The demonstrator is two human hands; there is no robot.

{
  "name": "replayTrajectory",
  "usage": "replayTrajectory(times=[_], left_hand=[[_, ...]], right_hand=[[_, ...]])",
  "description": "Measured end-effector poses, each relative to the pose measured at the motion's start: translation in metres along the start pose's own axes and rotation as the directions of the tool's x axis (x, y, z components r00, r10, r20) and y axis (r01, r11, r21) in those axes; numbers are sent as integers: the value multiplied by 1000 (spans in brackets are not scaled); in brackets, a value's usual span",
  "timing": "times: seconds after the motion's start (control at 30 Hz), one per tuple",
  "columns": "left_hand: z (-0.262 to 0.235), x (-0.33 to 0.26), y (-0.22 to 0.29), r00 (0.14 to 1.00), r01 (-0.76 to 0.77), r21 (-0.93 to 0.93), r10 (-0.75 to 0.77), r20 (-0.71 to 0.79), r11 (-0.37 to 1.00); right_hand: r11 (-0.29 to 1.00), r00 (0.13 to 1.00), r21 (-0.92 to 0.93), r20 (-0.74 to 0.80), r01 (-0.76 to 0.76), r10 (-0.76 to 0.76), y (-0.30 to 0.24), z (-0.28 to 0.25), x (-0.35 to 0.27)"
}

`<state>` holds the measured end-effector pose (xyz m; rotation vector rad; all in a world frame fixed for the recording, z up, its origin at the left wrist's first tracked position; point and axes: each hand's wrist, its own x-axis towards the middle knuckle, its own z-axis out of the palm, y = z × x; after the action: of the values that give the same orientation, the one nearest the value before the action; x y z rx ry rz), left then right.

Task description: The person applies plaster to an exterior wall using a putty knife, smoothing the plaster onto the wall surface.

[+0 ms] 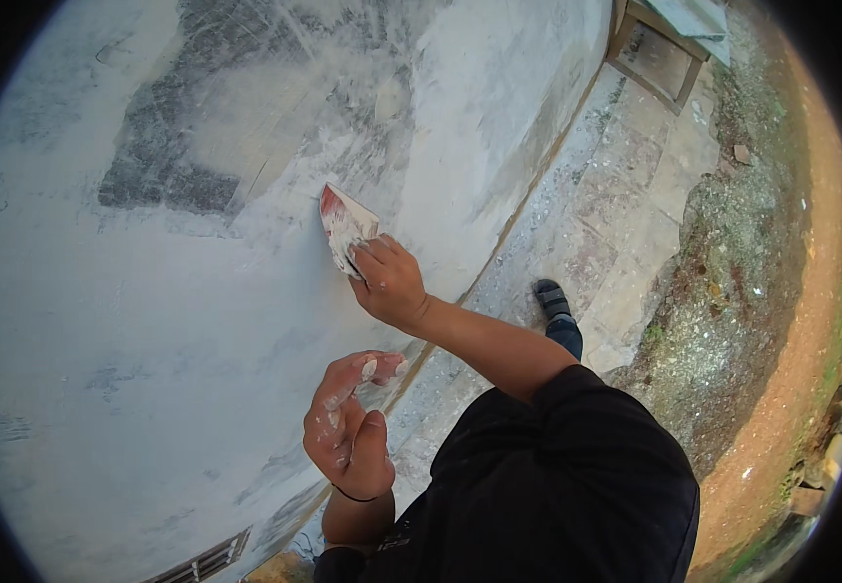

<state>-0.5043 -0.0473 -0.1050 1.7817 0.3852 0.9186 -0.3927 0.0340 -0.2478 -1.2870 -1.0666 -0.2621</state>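
My right hand [395, 287] is closed on a flat trowel [345, 222] with a reddish face smeared with off-white paste. Its blade is against or very close to the whitish wall [129, 321], just below a dark grey rough patch [275, 107] partly covered with pale paste. My left hand [351, 428] is raised in front of the wall, lower down. Its fingers curve with the thumb apart from them, and nothing shows in it. Dabs of white paste stick to its fingertips and knuckles.
Along the wall's foot runs a paved strip [625, 194] spotted with white, where my sandalled foot [552, 299] stands. A wooden frame [656, 58] lies at the far end. Gravelly ground [703, 301] and reddish earth lie to the right. A slatted vent [202, 562] shows at lower left.
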Motion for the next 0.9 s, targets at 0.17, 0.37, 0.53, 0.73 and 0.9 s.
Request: replayTrajectory(times=[0.17, 0.37, 0.53, 0.73, 0.9], left_hand=[[7, 18, 12, 997, -61, -13, 61, 44, 998], [14, 52, 14, 991, -131, 99, 130, 24, 986], [24, 86, 3, 994, -111, 198, 114, -5, 974], [34, 124, -10, 991, -124, 424, 131, 12, 897], [34, 143, -15, 973, -227, 682, 194, 126, 695]], right_hand=[[980, 982, 110, 111, -166, 154, -9, -30, -5], [922, 934, 252, 281, -294, 221, 24, -52, 26], [920, 911, 198, 311, -339, 270, 83, -37, 46], [848, 873, 211, 68, -486, 483, 139, -47, 72], [749, 791, 254, 157, -612, 592, 153, -81, 78]])
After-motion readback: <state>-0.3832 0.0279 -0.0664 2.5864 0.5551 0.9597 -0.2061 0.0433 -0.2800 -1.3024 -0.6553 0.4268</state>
